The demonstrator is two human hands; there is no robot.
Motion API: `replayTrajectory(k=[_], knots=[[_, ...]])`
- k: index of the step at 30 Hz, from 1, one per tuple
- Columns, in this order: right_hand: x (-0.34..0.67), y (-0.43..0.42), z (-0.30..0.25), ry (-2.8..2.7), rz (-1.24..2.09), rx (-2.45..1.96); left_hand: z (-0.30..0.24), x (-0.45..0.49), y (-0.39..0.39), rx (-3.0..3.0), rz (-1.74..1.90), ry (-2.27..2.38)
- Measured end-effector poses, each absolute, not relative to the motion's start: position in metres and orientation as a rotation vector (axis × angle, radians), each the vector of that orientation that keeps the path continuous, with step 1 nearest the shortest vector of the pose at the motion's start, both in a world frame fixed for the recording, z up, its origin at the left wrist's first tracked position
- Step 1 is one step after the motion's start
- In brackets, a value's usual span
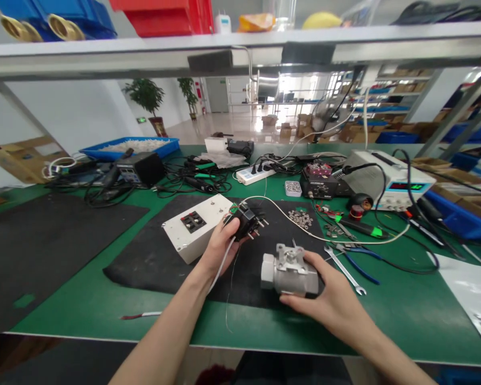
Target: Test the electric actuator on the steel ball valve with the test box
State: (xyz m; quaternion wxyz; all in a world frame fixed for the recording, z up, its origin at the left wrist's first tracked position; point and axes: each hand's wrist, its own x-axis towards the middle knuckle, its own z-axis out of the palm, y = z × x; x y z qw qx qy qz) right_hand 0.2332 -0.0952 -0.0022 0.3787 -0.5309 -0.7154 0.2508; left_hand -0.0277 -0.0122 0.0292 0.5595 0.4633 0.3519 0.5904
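My left hand (220, 243) is closed around a small black electrical part (246, 220) with metal pins and a white cable trailing from it, held just above the black mat (152, 262). My right hand (331, 299) grips a grey metal valve body (291, 270) that rests on the same mat, fingers wrapped round its right end. A white box with a black terminal block (194, 224) lies just left of my left hand. Both forearms reach in from the bottom edge.
A spanner (344, 270) and blue-handled pliers (355, 259) lie right of the valve, with loose washers (300, 218) behind. Further back stand a soldering station (323, 182), a power supply (388, 182), a power strip (254, 172), tangled cables and a blue tray (130, 148).
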Motion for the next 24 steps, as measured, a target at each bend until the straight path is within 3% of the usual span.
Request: replayTrajectory(k=[7, 24], knots=[[0.212, -0.045, -0.004, -1.996, 0.686, -1.265, 0.031, -0.034, -0.019, 1.032, 1.427, 0.724], [0.208, -0.044, -0.018, -1.938, 0.803, -1.087, 0.067, -0.037, -0.03, 1.878, 1.119, 1.026]])
